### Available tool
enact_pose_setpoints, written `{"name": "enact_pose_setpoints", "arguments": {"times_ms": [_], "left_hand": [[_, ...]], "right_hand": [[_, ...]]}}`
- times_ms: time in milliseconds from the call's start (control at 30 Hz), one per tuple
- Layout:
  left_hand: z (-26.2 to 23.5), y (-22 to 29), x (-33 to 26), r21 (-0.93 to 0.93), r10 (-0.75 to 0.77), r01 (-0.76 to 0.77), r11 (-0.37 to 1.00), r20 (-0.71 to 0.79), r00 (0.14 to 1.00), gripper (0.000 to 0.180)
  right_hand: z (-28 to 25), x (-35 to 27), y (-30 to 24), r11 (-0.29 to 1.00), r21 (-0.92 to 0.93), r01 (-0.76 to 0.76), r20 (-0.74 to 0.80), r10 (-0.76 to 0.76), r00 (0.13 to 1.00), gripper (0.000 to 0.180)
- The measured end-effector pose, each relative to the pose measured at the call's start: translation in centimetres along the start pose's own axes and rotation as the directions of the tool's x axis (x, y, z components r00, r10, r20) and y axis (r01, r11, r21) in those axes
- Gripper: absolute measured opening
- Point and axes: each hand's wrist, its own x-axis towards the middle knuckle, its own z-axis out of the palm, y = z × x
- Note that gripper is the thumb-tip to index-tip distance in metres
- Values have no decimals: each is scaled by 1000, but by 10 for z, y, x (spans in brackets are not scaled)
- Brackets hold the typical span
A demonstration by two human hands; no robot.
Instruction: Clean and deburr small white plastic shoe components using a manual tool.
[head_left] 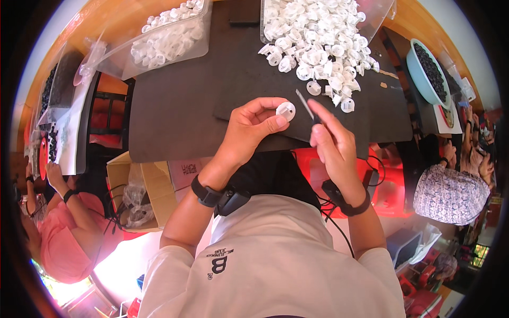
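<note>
Between the thumb and fingers of my left hand [253, 124] is a round white plastic part [286, 111] with a small hole in its disc face. My right hand [335, 139] grips a craft knife [304, 103] by its dark handle, with the bare blade pointing up and away from me. Blade and plastic part are close together but apart. Just beyond the knife, a big pile of similar white plastic parts [318, 47] spills from a clear bin onto the dark tabletop [180, 111].
At the far left stands a clear plastic bin [175, 45] with more white parts. A light-blue basin [416, 66] of black pieces is at the right. Below the table's left edge sits an open cardboard box [135, 196]. Co-workers sit on both sides, one in a pink top [79, 238].
</note>
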Motion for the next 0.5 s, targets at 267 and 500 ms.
{"name": "enact_pose_setpoints", "arguments": {"times_ms": [267,500], "left_hand": [[-7,-7,-1,-12,12,-12,1000,-1,1000,35],[-8,-7,-3,-20,7,-7,1000,-10,1000,36]], "right_hand": [[-9,-15,1,926,-305,224,85,-208,974,37],[-5,-15,1,888,-351,296,101,-278,955,38]]}}
